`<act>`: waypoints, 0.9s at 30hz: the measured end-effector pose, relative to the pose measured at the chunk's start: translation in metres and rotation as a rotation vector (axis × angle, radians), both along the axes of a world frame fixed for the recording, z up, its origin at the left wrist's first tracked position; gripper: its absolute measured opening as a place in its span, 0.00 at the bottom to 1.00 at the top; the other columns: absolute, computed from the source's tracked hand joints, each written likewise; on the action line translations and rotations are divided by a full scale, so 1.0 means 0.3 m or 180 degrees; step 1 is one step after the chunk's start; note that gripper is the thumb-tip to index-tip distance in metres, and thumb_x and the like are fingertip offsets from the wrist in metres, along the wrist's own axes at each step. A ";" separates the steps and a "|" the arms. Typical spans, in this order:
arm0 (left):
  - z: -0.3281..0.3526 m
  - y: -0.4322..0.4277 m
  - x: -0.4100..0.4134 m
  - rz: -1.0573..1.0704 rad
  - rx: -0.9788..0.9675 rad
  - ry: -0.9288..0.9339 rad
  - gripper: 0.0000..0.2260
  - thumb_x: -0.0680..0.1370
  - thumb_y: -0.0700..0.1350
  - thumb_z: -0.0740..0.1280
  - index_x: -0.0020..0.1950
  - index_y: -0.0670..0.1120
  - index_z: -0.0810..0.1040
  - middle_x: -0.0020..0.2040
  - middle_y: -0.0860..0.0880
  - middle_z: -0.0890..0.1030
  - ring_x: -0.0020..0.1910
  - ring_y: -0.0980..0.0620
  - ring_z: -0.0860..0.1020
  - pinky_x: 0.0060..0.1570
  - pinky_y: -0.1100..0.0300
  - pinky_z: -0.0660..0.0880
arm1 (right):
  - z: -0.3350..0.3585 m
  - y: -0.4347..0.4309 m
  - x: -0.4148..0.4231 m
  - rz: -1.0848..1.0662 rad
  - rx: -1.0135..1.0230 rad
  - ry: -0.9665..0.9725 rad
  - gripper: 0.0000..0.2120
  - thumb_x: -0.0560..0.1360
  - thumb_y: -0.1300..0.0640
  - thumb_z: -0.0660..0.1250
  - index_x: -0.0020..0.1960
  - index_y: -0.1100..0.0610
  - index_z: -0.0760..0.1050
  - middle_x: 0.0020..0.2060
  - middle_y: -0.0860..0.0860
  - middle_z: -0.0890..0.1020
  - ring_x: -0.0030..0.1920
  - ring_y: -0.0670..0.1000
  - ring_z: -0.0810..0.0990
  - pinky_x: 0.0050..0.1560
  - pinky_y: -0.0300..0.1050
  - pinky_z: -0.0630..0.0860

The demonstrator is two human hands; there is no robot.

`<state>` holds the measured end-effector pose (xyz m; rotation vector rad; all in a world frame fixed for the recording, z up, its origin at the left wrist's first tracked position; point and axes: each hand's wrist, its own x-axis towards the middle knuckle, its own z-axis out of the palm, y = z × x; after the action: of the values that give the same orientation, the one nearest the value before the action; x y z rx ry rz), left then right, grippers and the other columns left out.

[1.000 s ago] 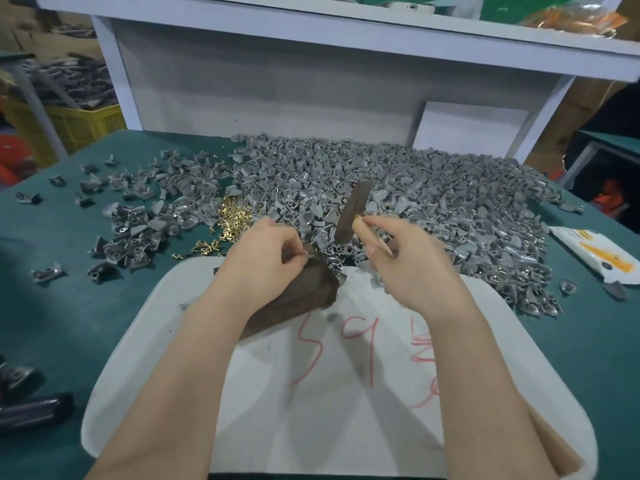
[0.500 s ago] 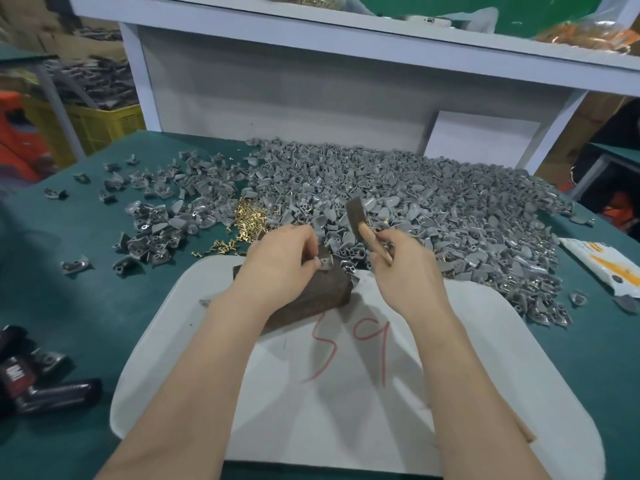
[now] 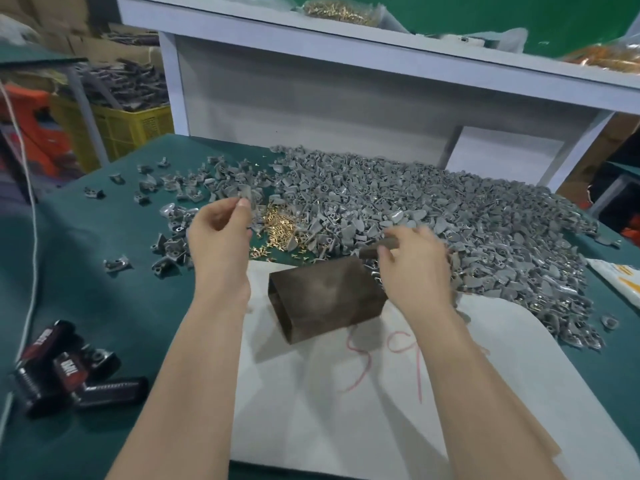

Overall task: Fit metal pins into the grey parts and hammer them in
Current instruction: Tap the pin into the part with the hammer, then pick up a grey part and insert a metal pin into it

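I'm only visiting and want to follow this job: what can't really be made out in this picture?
All in the head view:
Dark tool held by the right hand: mostly hidden behind that motion-blurred hand, shape unclear.
Grey part pinched by the left hand: too small to show whether anything is fitted in it.
Black items, lower left: labels blurred.
Orange bag on the shelf: cut off by the right edge.

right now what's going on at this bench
A person is assembling small parts. The left hand pinches a grey part near the brass pins. The right hand grips a dark tool, probably the hammer, at the edge of the big grey heap. The brown block on the white sheet has nothing on it.
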<state>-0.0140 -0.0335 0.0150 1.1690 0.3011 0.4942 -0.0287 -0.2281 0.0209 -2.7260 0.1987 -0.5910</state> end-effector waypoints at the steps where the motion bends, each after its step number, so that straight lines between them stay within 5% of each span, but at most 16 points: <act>1: -0.004 0.009 -0.001 -0.0030 -0.0344 0.0032 0.02 0.79 0.43 0.66 0.49 0.47 0.74 0.47 0.50 0.77 0.46 0.55 0.76 0.45 0.66 0.73 | 0.016 0.052 0.020 0.0358 0.0173 -0.0037 0.11 0.78 0.55 0.62 0.58 0.52 0.77 0.55 0.52 0.78 0.53 0.53 0.75 0.56 0.46 0.71; 5: -0.008 0.010 0.002 0.0125 -0.1054 -0.0008 0.03 0.81 0.40 0.62 0.53 0.45 0.70 0.49 0.50 0.79 0.49 0.56 0.79 0.48 0.66 0.74 | 0.016 0.286 0.128 0.1312 -0.0167 0.0682 0.09 0.76 0.59 0.63 0.53 0.55 0.80 0.49 0.53 0.82 0.50 0.55 0.80 0.52 0.48 0.77; 10: -0.009 -0.014 0.002 0.0198 -0.1206 0.0021 0.03 0.80 0.39 0.62 0.53 0.44 0.70 0.48 0.49 0.80 0.47 0.55 0.79 0.49 0.64 0.75 | -0.034 0.414 0.226 0.1136 -0.0879 0.1164 0.13 0.74 0.66 0.61 0.57 0.63 0.74 0.55 0.59 0.78 0.55 0.60 0.78 0.45 0.48 0.71; 17: -0.014 -0.037 0.009 0.0227 -0.0899 0.0102 0.06 0.79 0.38 0.63 0.45 0.48 0.71 0.43 0.51 0.80 0.43 0.56 0.78 0.43 0.65 0.73 | -0.072 0.435 0.286 0.1218 -0.0840 0.1363 0.12 0.74 0.63 0.62 0.57 0.62 0.75 0.55 0.59 0.78 0.55 0.60 0.78 0.43 0.46 0.69; 20: -0.016 -0.045 0.006 0.0234 -0.0512 0.0115 0.06 0.78 0.39 0.64 0.44 0.48 0.72 0.45 0.50 0.79 0.44 0.55 0.77 0.48 0.61 0.72 | -0.047 0.393 0.293 0.1163 -0.0177 0.1054 0.07 0.74 0.60 0.65 0.48 0.63 0.77 0.46 0.58 0.82 0.47 0.56 0.80 0.41 0.41 0.72; 23: -0.009 -0.069 -0.005 0.0002 0.0123 0.0006 0.05 0.78 0.40 0.66 0.44 0.49 0.74 0.46 0.49 0.79 0.45 0.55 0.77 0.52 0.61 0.73 | 0.014 0.273 0.267 0.1050 0.1143 0.0554 0.06 0.73 0.59 0.67 0.37 0.57 0.77 0.32 0.50 0.82 0.32 0.45 0.81 0.36 0.37 0.75; 27: -0.007 -0.125 -0.030 -0.0906 0.1495 -0.0148 0.06 0.76 0.40 0.69 0.42 0.50 0.75 0.42 0.53 0.81 0.45 0.55 0.79 0.50 0.65 0.74 | 0.063 0.070 0.159 0.1015 0.2237 0.0190 0.07 0.72 0.64 0.69 0.39 0.54 0.76 0.37 0.55 0.83 0.36 0.48 0.81 0.40 0.46 0.80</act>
<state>-0.0229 -0.0710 0.0127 1.6250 -0.0298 0.3478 0.0190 -0.2073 0.0399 -2.0329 -0.0195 -0.2738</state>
